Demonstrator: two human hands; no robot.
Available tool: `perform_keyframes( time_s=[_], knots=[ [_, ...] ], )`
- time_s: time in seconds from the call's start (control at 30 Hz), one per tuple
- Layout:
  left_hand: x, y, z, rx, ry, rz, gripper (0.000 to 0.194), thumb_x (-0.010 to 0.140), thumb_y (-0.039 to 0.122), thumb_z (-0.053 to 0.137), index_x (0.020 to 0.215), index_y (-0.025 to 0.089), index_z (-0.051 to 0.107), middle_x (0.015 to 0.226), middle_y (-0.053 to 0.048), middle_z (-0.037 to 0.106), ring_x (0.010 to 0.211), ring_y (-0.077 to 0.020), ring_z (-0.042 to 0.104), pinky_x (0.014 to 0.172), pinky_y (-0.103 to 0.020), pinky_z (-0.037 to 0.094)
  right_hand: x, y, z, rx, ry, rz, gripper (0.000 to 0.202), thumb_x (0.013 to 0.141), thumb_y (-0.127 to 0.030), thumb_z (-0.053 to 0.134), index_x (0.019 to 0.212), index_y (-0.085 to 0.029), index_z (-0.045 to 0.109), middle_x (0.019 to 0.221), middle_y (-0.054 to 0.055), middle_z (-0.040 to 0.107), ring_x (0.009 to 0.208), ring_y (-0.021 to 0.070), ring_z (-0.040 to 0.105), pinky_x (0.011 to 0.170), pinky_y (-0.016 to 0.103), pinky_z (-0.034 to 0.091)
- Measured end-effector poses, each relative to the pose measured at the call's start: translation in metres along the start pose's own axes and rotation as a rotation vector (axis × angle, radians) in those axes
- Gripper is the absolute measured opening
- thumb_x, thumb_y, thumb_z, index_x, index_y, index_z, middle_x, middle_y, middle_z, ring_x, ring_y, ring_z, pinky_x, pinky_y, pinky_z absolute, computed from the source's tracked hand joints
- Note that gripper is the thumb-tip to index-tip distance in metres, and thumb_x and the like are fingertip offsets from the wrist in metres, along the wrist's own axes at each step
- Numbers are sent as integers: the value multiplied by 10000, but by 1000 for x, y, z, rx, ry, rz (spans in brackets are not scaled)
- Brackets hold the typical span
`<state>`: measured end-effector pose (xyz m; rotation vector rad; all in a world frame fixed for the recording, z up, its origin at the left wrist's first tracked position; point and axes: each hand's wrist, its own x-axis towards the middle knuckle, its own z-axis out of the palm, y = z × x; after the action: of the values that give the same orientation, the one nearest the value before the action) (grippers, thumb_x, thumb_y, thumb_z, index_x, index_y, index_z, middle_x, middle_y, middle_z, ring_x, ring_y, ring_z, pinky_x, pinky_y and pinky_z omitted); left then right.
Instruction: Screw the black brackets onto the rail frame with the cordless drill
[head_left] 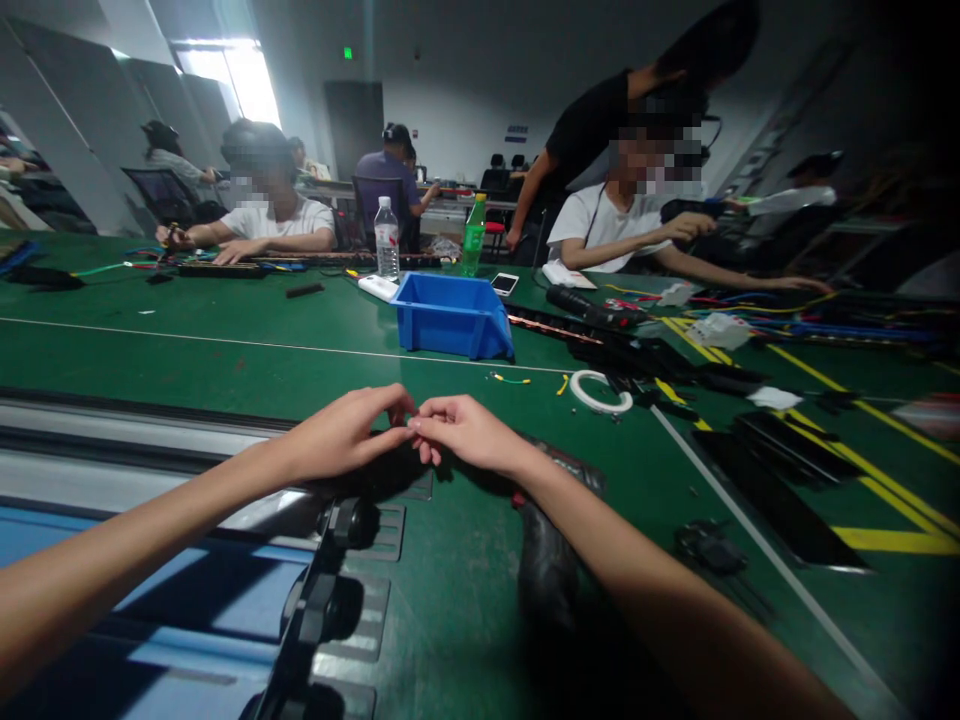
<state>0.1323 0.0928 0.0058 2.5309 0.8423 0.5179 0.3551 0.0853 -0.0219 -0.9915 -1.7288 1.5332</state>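
My left hand (360, 430) and my right hand (465, 430) meet at the fingertips above the green table (457, 620). The fingers of both are pinched together, and anything between them is too small to make out. Under my left forearm lies a metal and blue panel assembly (202, 590) with black round fittings (352, 522) along its right edge. A black power tool (547, 560) rests on the table beneath my right forearm. Beyond my hands sits a blue plastic bin (454, 318).
A white ring (600, 392), black flat parts (772, 490) and cables (795, 325) lie to the right. A clear bottle (387, 240) and a green bottle (474, 238) stand behind the bin. Several people are at the far side, one leaning over another.
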Motion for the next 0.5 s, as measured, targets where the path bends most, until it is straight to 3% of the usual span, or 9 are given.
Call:
perform_keyframes(
  time_s=[0.1,0.27,0.5],
  knots=[
    [7,5,0,14,-60,48,260,1049,401,486,1114,189,621,1035,-66,697,959,-213,635,840,-323,463,0,9,-1,94,6,7,273,841,-432,721,815,-167,660,675,6,690,554,101,611,557,237,503],
    [21,-2,2,-213,14,29,241,1013,402,557,1050,178,639,1010,-55,723,932,-196,661,854,-312,481,0,14,-9,176,77,1,309,839,-466,729,800,-163,681,709,9,687,591,99,623,557,226,488],
    [41,-23,14,-272,58,-24,206,961,359,589,935,164,648,907,-42,711,856,-186,653,822,-317,493,-3,14,-12,95,196,-31,240,895,-396,673,836,-164,693,710,6,684,596,102,622,554,227,487]
  ],
)
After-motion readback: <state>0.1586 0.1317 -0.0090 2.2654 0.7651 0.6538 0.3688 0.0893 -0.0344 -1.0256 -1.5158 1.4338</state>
